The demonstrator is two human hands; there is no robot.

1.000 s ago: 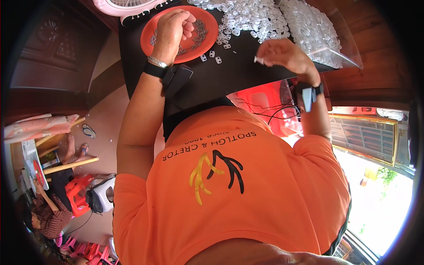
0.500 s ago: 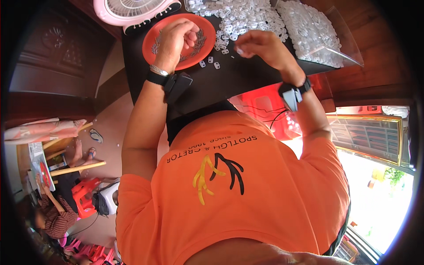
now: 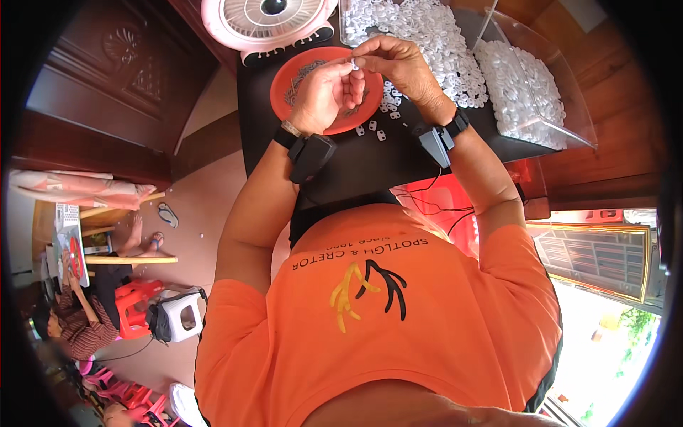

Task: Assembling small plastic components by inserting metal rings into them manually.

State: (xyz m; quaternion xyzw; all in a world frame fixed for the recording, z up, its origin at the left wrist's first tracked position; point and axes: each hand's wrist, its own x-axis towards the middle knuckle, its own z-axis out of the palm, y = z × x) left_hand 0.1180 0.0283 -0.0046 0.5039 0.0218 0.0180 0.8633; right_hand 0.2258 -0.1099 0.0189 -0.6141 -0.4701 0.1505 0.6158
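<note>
Above the orange plate [image 3: 279, 99], my two hands meet at the fingertips. My right hand [image 3: 404, 70] pinches a small white plastic clip [image 3: 354, 64] between thumb and finger. The thumb of my left hand [image 3: 321, 94] presses up to that same clip, its other fingers curled; whatever it grips is hidden. Many thin grey metal pins, like small nails, [image 3: 297, 80] lie in the plate. To its right, several loose white clips [image 3: 381, 135] lie on the black table [image 3: 341, 167], beside a large heap of them [image 3: 434, 43].
A clear plastic bin [image 3: 580, 132] filled with white pieces [image 3: 523, 92] stands at the right. Behind the plate is a pink fan [image 3: 270, 32]. A red stool [image 3: 434, 199] is under the table's right side. Far left, another person [image 3: 92, 334] sits near a white stool [image 3: 188, 317].
My right hand has moved left to meet my left hand over the plate, bringing a clip to its fingertips. The whole view has shifted slightly.
</note>
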